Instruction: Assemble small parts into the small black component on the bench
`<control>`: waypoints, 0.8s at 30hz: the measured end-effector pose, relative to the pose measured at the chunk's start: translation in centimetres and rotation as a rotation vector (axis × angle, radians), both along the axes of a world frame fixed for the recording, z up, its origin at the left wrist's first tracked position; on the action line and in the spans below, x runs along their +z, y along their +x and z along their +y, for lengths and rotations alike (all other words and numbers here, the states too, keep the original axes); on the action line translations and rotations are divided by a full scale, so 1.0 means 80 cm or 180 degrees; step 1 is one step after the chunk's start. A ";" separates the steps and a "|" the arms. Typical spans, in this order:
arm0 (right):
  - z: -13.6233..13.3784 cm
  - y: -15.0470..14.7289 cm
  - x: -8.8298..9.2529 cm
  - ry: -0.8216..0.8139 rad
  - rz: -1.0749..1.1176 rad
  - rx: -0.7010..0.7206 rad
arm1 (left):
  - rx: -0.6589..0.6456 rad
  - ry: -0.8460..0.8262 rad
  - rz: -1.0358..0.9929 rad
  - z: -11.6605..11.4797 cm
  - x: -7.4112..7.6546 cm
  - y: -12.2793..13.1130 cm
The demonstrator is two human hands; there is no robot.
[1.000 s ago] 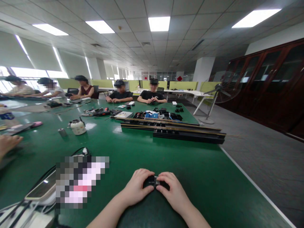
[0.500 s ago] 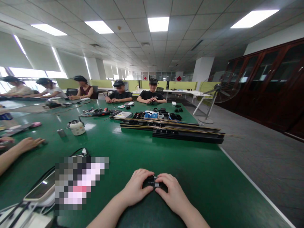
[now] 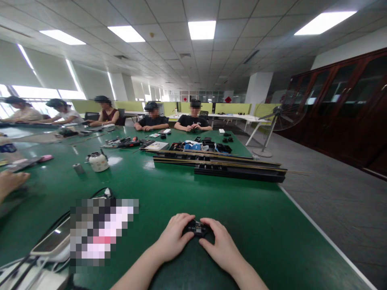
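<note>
A small black part [image 3: 198, 228] with a shiny metallic middle lies between my two hands, low over the green tabletop [image 3: 242, 217]. Its exact kind is too small to make out. My left hand [image 3: 175, 233] is closed on its left end, thumb in front and fingers behind. Around its right side, my right hand [image 3: 217, 237] is curved with thumb and forefinger apart. The right forefinger tip is close to the part's top edge; whether it touches I cannot tell. The right thumb tip shows below the part, apart from it.
Left of my hands are a pixelated patch, a phone-like device [image 3: 50, 241] and cables. Farther off stand a white pot-like container [image 3: 98, 161] and a grey cylinder [image 3: 78, 168]. Black rails [image 3: 240, 174] with thin rods lie ahead. A co-worker's hand [image 3: 12, 181] is at far left.
My right thumb and fingers have spread away from the black part, so more of it shows. My left hand keeps its grip. The co-worker's hand has drawn back left.
</note>
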State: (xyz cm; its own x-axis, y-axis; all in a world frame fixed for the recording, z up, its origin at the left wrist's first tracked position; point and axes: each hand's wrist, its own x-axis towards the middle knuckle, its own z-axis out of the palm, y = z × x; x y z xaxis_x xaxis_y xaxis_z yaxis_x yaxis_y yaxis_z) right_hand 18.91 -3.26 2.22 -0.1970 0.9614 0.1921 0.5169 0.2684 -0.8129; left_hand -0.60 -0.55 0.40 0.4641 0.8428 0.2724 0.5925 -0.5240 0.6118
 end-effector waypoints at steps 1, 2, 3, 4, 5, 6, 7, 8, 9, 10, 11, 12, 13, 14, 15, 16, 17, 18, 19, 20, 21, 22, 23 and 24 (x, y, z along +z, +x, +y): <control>0.000 0.000 0.000 0.0002 0.0027 -0.0007 | 0.0024 0.0004 -0.0004 0.001 -0.001 0.000; 0.000 0.000 0.001 0.0004 0.0049 -0.0014 | 0.0046 0.0006 -0.0005 0.001 -0.002 0.000; -0.001 0.000 0.001 0.0007 0.0062 -0.0020 | 0.0062 0.0007 -0.0005 0.002 -0.003 0.000; -0.001 -0.001 0.002 0.0010 0.0064 -0.0021 | 0.0072 0.0009 -0.0007 0.002 -0.003 0.000; -0.001 -0.001 0.002 0.0014 0.0058 -0.0019 | 0.0080 0.0011 -0.0011 0.003 -0.004 0.000; -0.001 -0.001 0.002 0.0020 0.0049 -0.0013 | 0.0087 0.0011 -0.0015 0.003 -0.004 0.000; -0.001 -0.001 0.001 0.0028 0.0043 -0.0007 | 0.0093 0.0007 -0.0017 0.003 -0.004 0.000; -0.001 -0.001 0.000 0.0040 0.0044 -0.0008 | 0.0099 0.0001 -0.0017 0.004 -0.004 -0.001; 0.000 0.000 -0.001 0.0052 0.0056 -0.0018 | 0.0105 -0.0007 -0.0015 0.004 -0.004 -0.001; 0.000 0.000 -0.002 0.0063 0.0077 -0.0036 | 0.0113 -0.0014 -0.0012 0.004 -0.004 -0.001; 0.001 0.000 -0.004 0.0070 0.0103 -0.0058 | 0.0118 -0.0021 -0.0009 0.004 -0.004 -0.001; 0.002 0.000 -0.006 0.0073 0.0133 -0.0084 | 0.0122 -0.0027 -0.0005 0.003 -0.004 -0.002; 0.002 0.000 -0.007 0.0072 0.0167 -0.0110 | 0.0126 -0.0034 -0.0003 0.003 -0.003 -0.002; 0.003 0.001 -0.008 0.0068 0.0206 -0.0133 | 0.0127 -0.0041 0.0001 0.003 -0.003 -0.002; 0.004 0.001 -0.009 0.0066 0.0247 -0.0156 | 0.0127 -0.0050 0.0005 0.002 -0.002 -0.002; 0.005 0.001 -0.010 0.0064 0.0288 -0.0181 | 0.0123 -0.0060 0.0009 0.002 -0.002 -0.002; 0.006 0.001 -0.011 0.0057 0.0324 -0.0209 | 0.0120 -0.0071 0.0012 0.002 -0.001 -0.002; 0.007 0.002 -0.012 0.0047 0.0355 -0.0244 | 0.0120 -0.0081 0.0014 0.002 -0.001 -0.002; 0.008 0.002 -0.012 0.0031 0.0376 -0.0274 | 0.0121 -0.0091 0.0015 0.002 0.000 -0.001; 0.009 0.002 -0.013 0.0011 0.0390 -0.0300 | 0.0124 -0.0098 0.0016 0.002 0.001 -0.001; 0.010 0.002 -0.014 -0.0009 0.0401 -0.0321 | 0.0123 -0.0102 0.0016 0.002 0.001 -0.001; 0.011 0.002 -0.014 -0.0026 0.0412 -0.0338 | 0.0123 -0.0101 0.0017 0.001 0.002 0.000; 0.011 0.002 -0.015 -0.0034 0.0425 -0.0356 | 0.0120 -0.0095 0.0017 0.001 0.003 0.000; 0.012 0.002 -0.015 -0.0038 0.0440 -0.0374 | 0.0114 -0.0087 0.0016 0.001 0.004 0.000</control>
State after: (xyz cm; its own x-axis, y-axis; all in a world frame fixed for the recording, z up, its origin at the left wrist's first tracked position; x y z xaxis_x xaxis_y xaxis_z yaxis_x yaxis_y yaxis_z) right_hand 19.08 -2.32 0.99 -0.0557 0.9786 0.1981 0.4272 0.2027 -0.8812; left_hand -0.60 -0.48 0.69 0.4349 0.8660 0.2469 0.6137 -0.4857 0.6225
